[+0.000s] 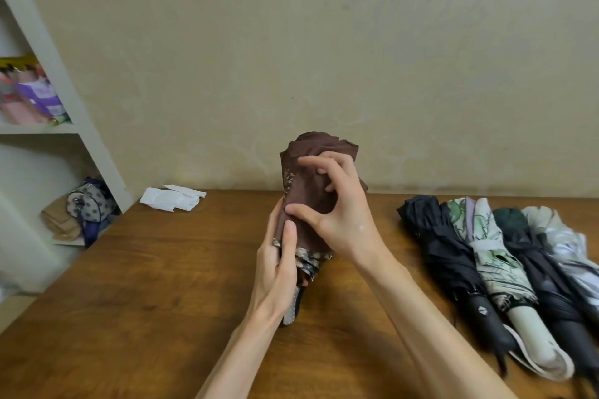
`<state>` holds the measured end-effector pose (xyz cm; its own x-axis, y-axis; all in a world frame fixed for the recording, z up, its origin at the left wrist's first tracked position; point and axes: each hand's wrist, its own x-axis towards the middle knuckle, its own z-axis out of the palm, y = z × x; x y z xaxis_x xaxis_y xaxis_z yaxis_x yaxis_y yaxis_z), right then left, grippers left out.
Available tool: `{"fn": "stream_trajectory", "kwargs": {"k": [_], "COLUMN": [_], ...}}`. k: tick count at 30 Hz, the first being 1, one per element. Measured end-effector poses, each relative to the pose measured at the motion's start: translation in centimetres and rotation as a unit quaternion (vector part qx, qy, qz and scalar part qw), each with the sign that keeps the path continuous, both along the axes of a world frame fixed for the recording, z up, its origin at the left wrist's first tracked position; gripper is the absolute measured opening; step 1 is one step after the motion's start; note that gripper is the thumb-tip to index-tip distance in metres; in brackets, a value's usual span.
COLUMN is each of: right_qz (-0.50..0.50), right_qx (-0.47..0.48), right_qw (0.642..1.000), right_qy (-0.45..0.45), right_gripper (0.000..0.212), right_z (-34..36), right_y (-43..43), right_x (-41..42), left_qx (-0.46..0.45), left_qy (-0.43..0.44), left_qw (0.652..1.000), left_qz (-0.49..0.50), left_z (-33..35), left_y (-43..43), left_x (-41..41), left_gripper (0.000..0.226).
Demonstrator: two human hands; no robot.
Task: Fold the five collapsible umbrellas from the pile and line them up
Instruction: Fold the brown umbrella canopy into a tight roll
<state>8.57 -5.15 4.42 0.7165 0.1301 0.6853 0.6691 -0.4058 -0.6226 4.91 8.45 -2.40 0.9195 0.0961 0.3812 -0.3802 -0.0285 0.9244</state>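
Fingers [337, 172] of left hand [278, 272] and right hand [337, 220] grip the brown umbrella [308, 191] above the tabletop [162, 269], and its rolled cloth may unwind if either grip loosens.

We can read no words or numbers anywhere. We see a small pale emblem [483, 309] on the handle of the black umbrella [453, 256], too small to make out, and the print on the shelf boxes [32, 97] is blurred.
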Motion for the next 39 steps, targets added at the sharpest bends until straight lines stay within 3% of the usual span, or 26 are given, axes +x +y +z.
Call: {"fn": "stream_trajectory", "kwargs": {"k": [3, 5, 7, 10, 16, 19, 21, 26, 31, 33, 34, 36, 38, 39], "right_qz": [-0.06, -0.116, -0.129, -0.071, -0.048, -0.058, -0.071, -0.106, -0.075, -0.072, -0.076, -0.089, -0.1, -0.102], "right_qx": [0.092, 0.146, 0.189, 0.247, 0.3, 0.3, 0.299, 0.335, 0.389, 0.411, 0.415, 0.411, 0.41, 0.411], "right_qw": [0.994, 0.982, 0.967, 0.939, 0.915, 0.915, 0.916, 0.911, 0.894, 0.885, 0.884, 0.887, 0.889, 0.89], "right_qy": [-0.011, 0.024, 0.113, 0.228, 0.264, 0.263, 0.256, 0.216, 0.21, 0.207, 0.202, 0.189, 0.176, 0.171], "right_gripper": [0.032, 0.032, 0.051, 0.076, 0.102, 0.113, 0.108, 0.066, 0.057, 0.057, 0.057, 0.058, 0.058, 0.057], "right_z": [0.3, 0.5, 1.1, 2.1, 2.4, 2.6, 2.7, 2.4, 2.1, 2.2, 2.2, 2.1, 2.2, 2.1], "right_y": [-0.7, -1.6, -2.4, -2.8, -2.1, -2.3, -2.3, -2.3, -3.1, -3.3, -3.4, -3.0, -2.3, -2.0], "right_x": [0.2, 0.5, 0.4, -0.1, -0.3, -0.4, -0.4, 0.0, 0.6, 0.7, 0.7, 0.5, 0.2, 0.0], "left_qx": [-0.005, 0.005, 0.016, 0.033, 0.086, 0.113, 0.137, 0.122, 0.118, 0.129, 0.15, 0.197, 0.276, 0.323], "left_qy": [-0.007, -0.015, -0.018, -0.018, -0.013, -0.019, -0.035, -0.036, 0.021, 0.016, -0.024, -0.172, -0.311, -0.334], "left_qw": [1.0, 1.0, 1.0, 0.999, 0.996, 0.993, 0.99, 0.992, 0.993, 0.989, 0.975, 0.911, 0.855, 0.843], "left_qz": [0.008, 0.016, 0.014, 0.01, 0.02, 0.011, 0.003, -0.019, -0.019, 0.073, 0.165, 0.32, 0.31, 0.272], "left_z": [0.1, 0.2, 0.3, 0.3, 0.4, 0.2, 0.1, 0.8, 0.8, 0.9, 1.1, 1.8, 2.4, 2.7], "left_y": [0.0, 0.1, 0.2, 0.0, -0.2, -0.2, -0.4, -0.7, 0.5, 1.2, 1.5, 1.1, -0.8, -2.0], "left_x": [0.0, 0.0, -0.1, -0.3, -0.8, -0.9, -1.0, -1.3, -0.3, 0.1, 0.0, -0.9, -2.2, -2.8], "left_gripper": [0.052, 0.053, 0.054, 0.052, 0.037, 0.044, 0.047, 0.044, 0.052, 0.056, 0.049, 0.032, 0.029, 0.031]}}
